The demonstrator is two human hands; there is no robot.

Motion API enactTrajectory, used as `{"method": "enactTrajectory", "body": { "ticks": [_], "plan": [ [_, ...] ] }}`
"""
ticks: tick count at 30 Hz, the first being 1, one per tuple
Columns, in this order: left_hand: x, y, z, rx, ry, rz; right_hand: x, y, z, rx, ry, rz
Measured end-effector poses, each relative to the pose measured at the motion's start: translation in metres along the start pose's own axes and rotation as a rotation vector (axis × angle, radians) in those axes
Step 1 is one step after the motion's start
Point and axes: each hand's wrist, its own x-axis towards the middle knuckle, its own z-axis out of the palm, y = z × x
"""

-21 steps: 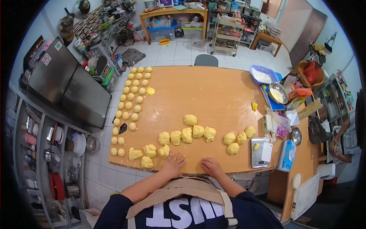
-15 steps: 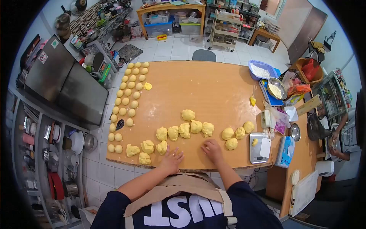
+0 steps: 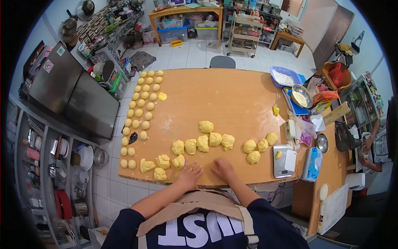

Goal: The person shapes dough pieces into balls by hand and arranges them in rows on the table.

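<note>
My left hand (image 3: 190,175) lies palm down near the table's front edge, fingers spread, holding nothing. Just beyond its fingertips sits a rough lump of yellow dough (image 3: 178,162). To its right, my right hand (image 3: 223,169) is on the tabletop with its fingers curled under and slightly blurred; whatever they may hold is hidden. Ahead of both hands stands a row of dough lumps (image 3: 202,143), with a single lump (image 3: 206,126) behind it. More rough pieces (image 3: 160,174) lie to the left. Several smoother pieces (image 3: 253,157) are grouped at the right.
Rows of small round dough balls (image 3: 141,103) line the left of the wooden table (image 3: 232,95). A scale (image 3: 284,162) with a dough bit stands at right, near a flour basket (image 3: 286,78) and a metal bowl (image 3: 301,96). Another person's hand (image 3: 368,143) is at far right.
My right hand has shifted left, closer to my left hand, which stays flat in place. The whole view has shifted slightly; the dough keeps its arrangement.
</note>
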Motion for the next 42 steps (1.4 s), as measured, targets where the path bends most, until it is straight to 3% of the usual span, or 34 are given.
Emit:
{"method": "enactTrajectory", "body": {
  "ticks": [3, 6, 7, 13, 16, 20, 27, 31, 34, 35, 38, 42],
  "plan": [
    [0.001, -0.001, -0.004, 0.021, -0.005, -0.009, -0.042, 0.011, -0.010, 0.056, -0.008, -0.082],
    [-0.001, 0.000, 0.006, 0.012, 0.002, 0.003, -0.030, 0.029, -0.035, -0.133, -0.017, 0.012],
    [-0.001, -0.001, 0.005, -0.001, 0.004, 0.005, -0.014, 0.023, -0.036, -0.064, 0.107, -0.030],
    [-0.004, 0.001, -0.007, 0.001, -0.012, 0.000, -0.018, 0.000, -0.004, -0.050, -0.075, -0.059],
    [-0.004, -0.003, -0.008, 0.002, -0.013, 0.000, -0.041, 0.016, -0.023, 0.053, 0.064, -0.090],
    [-0.001, -0.003, 0.005, -0.029, 0.006, 0.010, -0.010, 0.020, -0.030, -0.087, 0.098, 0.019],
    [-0.001, -0.005, 0.002, 0.004, 0.015, 0.016, -0.046, 0.012, -0.018, 0.051, 0.018, -0.085],
    [0.000, -0.007, 0.013, -0.005, 0.038, 0.032, -0.034, 0.026, -0.037, -0.097, 0.082, 0.020],
    [0.001, -0.006, 0.008, -0.007, 0.026, 0.039, -0.009, 0.007, -0.020, -0.019, 0.098, 0.050],
    [0.001, -0.006, 0.004, -0.001, 0.016, 0.040, -0.013, -0.003, -0.019, 0.001, 0.027, 0.099],
    [0.002, -0.007, 0.003, 0.026, 0.007, 0.051, -0.048, 0.002, -0.022, 0.068, -0.021, -0.042],
    [-0.003, -0.005, -0.005, -0.001, -0.050, 0.027, -0.057, 0.027, -0.047, -0.010, -0.008, 0.104]
  ]
}}
